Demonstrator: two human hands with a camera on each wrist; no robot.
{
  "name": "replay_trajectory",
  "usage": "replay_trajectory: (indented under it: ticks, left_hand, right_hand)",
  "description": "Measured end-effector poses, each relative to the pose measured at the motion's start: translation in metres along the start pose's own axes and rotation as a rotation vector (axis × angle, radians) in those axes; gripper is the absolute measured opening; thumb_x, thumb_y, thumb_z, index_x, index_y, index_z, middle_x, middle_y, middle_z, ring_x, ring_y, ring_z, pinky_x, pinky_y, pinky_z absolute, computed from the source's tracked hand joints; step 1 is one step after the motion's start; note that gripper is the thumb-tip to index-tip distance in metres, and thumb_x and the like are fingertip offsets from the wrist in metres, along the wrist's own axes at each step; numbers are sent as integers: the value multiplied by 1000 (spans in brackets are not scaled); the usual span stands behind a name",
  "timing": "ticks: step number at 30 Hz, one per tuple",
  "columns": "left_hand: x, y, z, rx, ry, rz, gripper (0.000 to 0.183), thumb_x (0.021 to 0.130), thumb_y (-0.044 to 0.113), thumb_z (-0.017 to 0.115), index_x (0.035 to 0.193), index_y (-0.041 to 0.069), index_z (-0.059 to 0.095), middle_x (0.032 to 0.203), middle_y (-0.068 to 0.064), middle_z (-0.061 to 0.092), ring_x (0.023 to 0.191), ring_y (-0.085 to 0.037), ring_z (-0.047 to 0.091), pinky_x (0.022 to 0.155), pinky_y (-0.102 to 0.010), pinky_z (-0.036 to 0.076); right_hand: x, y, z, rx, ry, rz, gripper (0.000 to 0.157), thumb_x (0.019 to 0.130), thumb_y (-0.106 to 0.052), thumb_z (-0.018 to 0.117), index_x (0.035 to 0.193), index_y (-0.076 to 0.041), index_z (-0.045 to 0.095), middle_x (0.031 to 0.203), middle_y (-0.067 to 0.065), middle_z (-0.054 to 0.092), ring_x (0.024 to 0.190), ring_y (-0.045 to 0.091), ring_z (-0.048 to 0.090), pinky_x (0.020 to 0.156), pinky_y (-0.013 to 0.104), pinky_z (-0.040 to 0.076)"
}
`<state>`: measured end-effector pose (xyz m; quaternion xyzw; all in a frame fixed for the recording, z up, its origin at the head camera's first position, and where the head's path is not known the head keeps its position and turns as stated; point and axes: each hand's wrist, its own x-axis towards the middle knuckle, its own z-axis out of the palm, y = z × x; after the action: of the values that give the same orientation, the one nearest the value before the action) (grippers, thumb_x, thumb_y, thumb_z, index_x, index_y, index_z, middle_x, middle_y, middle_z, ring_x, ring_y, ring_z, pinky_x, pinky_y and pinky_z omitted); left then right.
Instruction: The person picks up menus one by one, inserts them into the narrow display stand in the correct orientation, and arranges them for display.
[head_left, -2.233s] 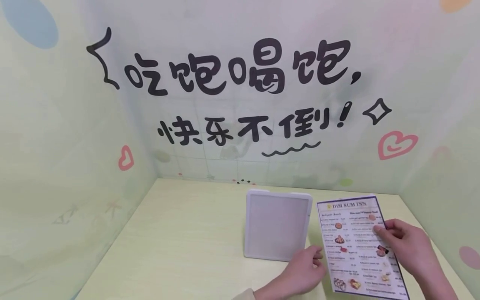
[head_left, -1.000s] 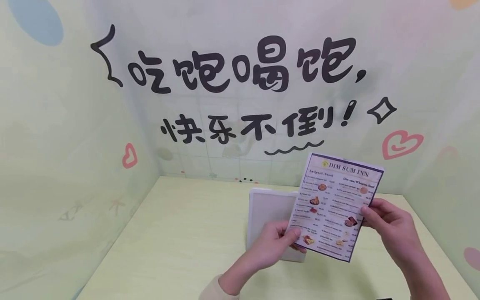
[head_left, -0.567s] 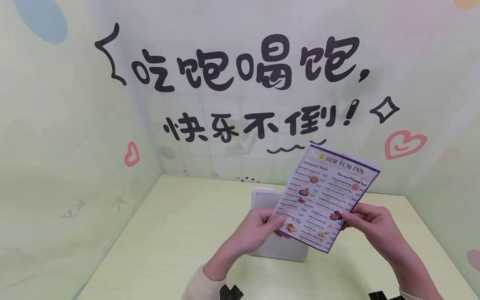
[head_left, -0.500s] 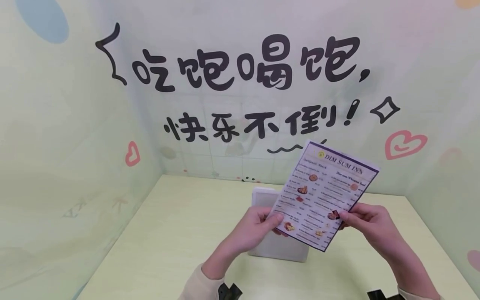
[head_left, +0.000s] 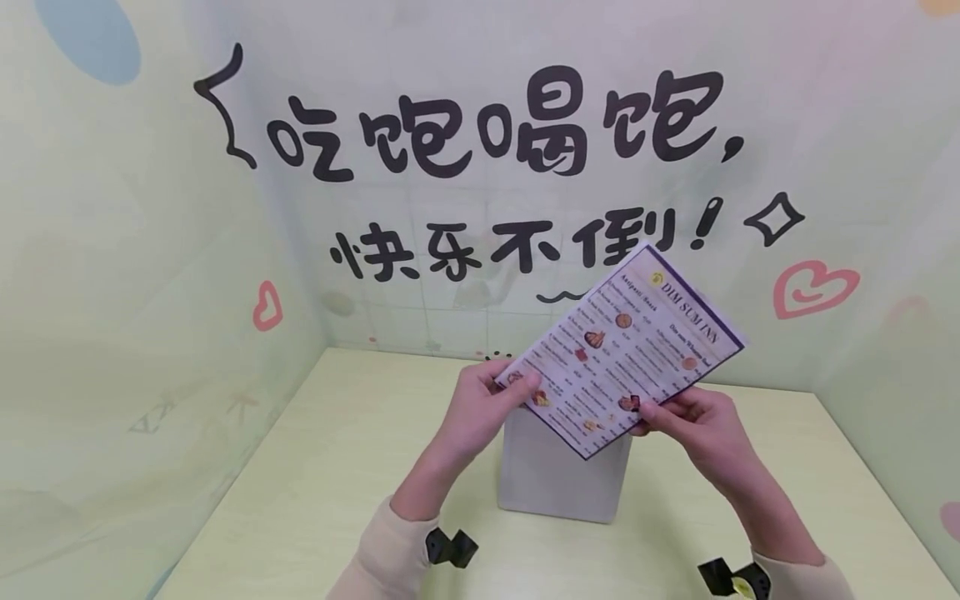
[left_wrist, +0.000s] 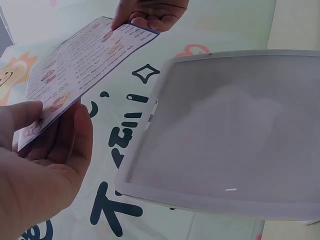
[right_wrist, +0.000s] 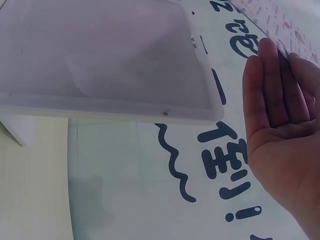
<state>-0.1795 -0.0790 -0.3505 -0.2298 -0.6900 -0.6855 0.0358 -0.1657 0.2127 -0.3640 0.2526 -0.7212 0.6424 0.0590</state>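
Observation:
A printed menu sheet [head_left: 622, 350] headed "DIM SUM INN" is held up by both hands, tilted to the right in the head view. My left hand [head_left: 480, 408] pinches its lower left corner, thumb on the printed face and fingers behind. On the lower right edge, my right hand [head_left: 701, 429] pinches it the same way. Behind and below the menu stands a grey-white framed display stand [head_left: 562, 475], its upper part hidden in the head view. The left wrist view shows the stand's blank panel [left_wrist: 235, 135] beside the menu [left_wrist: 85, 70].
The stand rests on a pale wood-grain table [head_left: 360, 467]. A printed cloth backdrop [head_left: 420, 233] with large dark characters rises at the back and sides. Black wrist cameras [head_left: 450, 547] sit on both cuffs.
At first only the right hand held the menu; then the left hand took its lower left corner. The menu has since moved up and left and turned clockwise, in front of the stand.

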Motion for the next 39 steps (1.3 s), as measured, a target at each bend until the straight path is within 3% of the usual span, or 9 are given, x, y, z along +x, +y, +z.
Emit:
replay_trajectory:
  ticks: [6,10,17,21,24,31,39]
  left_hand:
    - [15,-2,2,-101,137,18,16,97,0,67,109,-11,68,102,-20,75,83,-18,73,79,-34,62]
    - [24,-3,5,-113,205,45,15,96,-3,67,109,-11,67,103,-21,75,84,-19,74,78,-33,62]
    - [40,-5,12,-159,286,72,18,97,-4,65,113,-11,66,104,-22,74,85,-21,74,80,-36,62]
    - [49,-8,15,-170,341,64,19,97,-3,66,116,-9,67,104,-21,74,84,-20,73,83,-43,61]
    - [55,-11,17,-168,359,73,19,97,-2,67,115,-9,67,104,-21,74,84,-20,74,84,-45,61]
    - [63,-24,20,-152,394,70,18,95,-5,68,112,-11,68,103,-21,75,85,-20,74,81,-35,61]
    - [69,-32,24,-121,409,52,17,95,-4,68,111,-10,68,102,-22,75,91,-36,73,82,-36,61]
  right_hand:
    - [13,5,4,4,84,-19,20,99,6,62,117,8,69,105,0,78,75,17,74,75,29,62]
    - [22,10,6,11,124,-29,22,99,4,63,120,9,67,107,-2,77,78,17,75,78,29,61]
    - [37,11,4,10,144,-69,25,100,3,62,123,12,65,109,-2,77,83,15,76,81,28,60]
    - [47,10,2,14,141,-91,26,100,3,62,124,13,63,111,-1,76,85,16,76,82,29,60]
    - [52,11,1,24,152,-95,27,100,3,62,124,15,63,111,-1,76,86,16,76,82,30,60]
    - [59,16,-2,-4,174,-82,29,101,0,62,125,17,60,107,-4,77,84,17,76,80,30,61]
    - [64,21,-8,-40,195,-30,28,102,-4,62,122,16,62,101,-4,77,83,15,76,80,28,61]
